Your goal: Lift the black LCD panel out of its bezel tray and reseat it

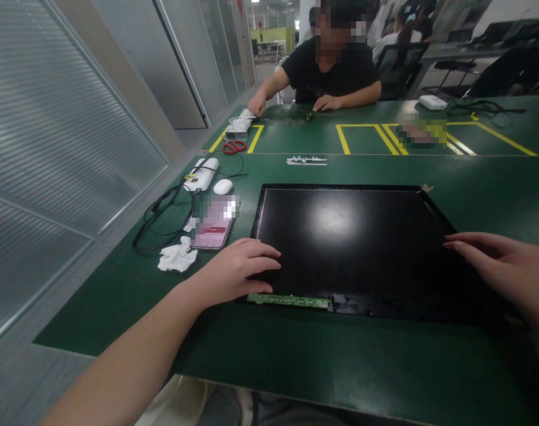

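A large black display panel (349, 236) lies flat on the green table mat (322, 361), with a narrow green circuit strip (287, 300) along its near edge. My left hand (238, 271) rests on the panel's near left corner, fingers curled over the edge and thumb by the strip. My right hand (502, 266) lies at the panel's right edge, fingers stretched out and together, pointing left. Neither hand lifts the panel.
Left of the panel lie a phone (212, 228), a crumpled white tissue (177, 257), a white mouse (223, 186), a white device (201, 174) with black cables (160, 213). Red scissors (234, 147) and small metal parts (306, 160) lie farther back. A person in black (329, 65) works across the table.
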